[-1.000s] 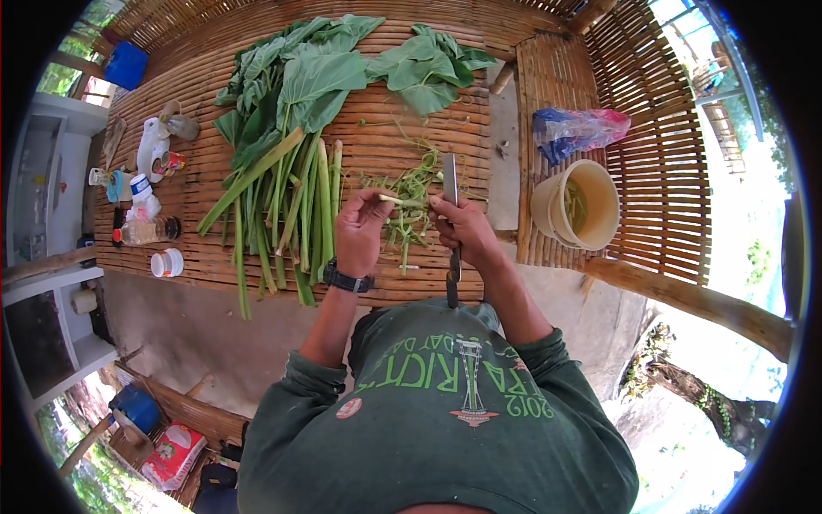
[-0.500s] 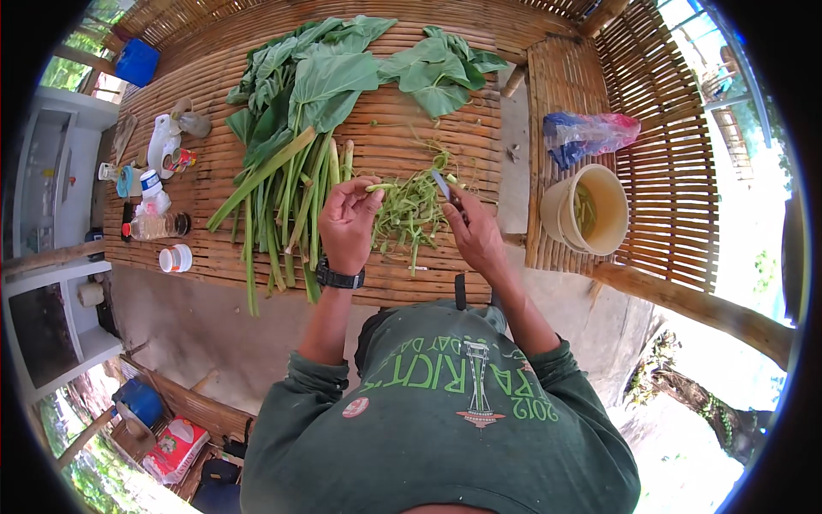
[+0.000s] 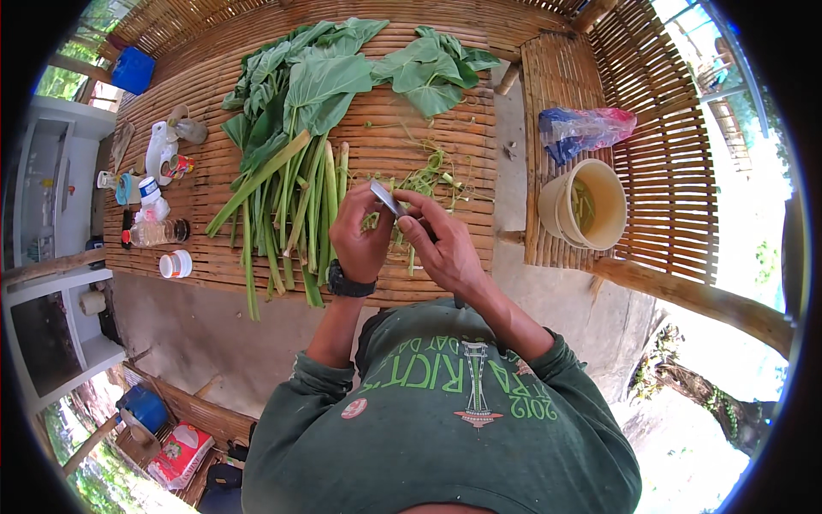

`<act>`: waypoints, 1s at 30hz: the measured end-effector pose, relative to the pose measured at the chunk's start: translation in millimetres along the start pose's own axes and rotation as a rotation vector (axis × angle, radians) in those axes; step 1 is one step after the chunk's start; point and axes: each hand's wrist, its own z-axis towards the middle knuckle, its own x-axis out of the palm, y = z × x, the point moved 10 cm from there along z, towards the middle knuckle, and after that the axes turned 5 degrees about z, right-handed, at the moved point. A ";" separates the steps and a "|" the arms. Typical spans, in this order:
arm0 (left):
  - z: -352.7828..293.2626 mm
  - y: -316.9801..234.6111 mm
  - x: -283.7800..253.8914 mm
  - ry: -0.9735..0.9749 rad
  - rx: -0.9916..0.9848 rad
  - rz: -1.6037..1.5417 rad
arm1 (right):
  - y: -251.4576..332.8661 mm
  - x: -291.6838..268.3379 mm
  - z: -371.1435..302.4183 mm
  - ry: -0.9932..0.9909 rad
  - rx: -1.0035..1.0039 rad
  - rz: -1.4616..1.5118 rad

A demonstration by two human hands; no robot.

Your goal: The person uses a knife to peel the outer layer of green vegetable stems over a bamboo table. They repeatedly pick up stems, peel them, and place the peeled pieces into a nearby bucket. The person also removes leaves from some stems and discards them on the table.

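Fingers (image 3: 377, 206) of the left hand (image 3: 360, 240) are curled in tight, pinching a thin green stem (image 3: 370, 221) up against the knife blade (image 3: 388, 198), and the right hand (image 3: 441, 244) is closed around the knife's handle, blade angled up and to the left between both hands. Both hands sit close together, touching at the fingertips, low over the front edge of the slatted bamboo counter (image 3: 214, 248). A black wristwatch (image 3: 347, 283) rides the left wrist. Just beyond the hands lies a loose heap of thin green peelings (image 3: 432, 176), and to their left a bundle of long green stalks (image 3: 291, 214) runs down toward the counter's edge, their broad leaves (image 3: 317, 77) fanned out at the far side. Off to the right, well apart from the hands, a cream plastic bucket (image 3: 556, 206) sits on a second slatted section, a little green showing inside, with a crumpled plastic bag (image 3: 586, 128) just behind it. Far left, a cluster of small bottles and jars (image 3: 154, 193) lines the counter's end.
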 end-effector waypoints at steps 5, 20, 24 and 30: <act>0.7 -8.5 -1.3 0.011 0.044 0.040 | -1.7 1.6 -1.1 0.030 0.056 0.068; -1.2 -1.1 0.2 -0.008 -0.038 -0.019 | -14.5 4.3 1.4 0.011 0.074 0.241; -3.7 14.9 4.6 0.033 -0.108 -0.165 | -34.2 8.0 0.5 0.054 0.249 0.479; -2.4 30.1 -0.8 0.023 -0.268 -0.360 | -70.4 -24.5 5.9 -0.097 0.398 0.642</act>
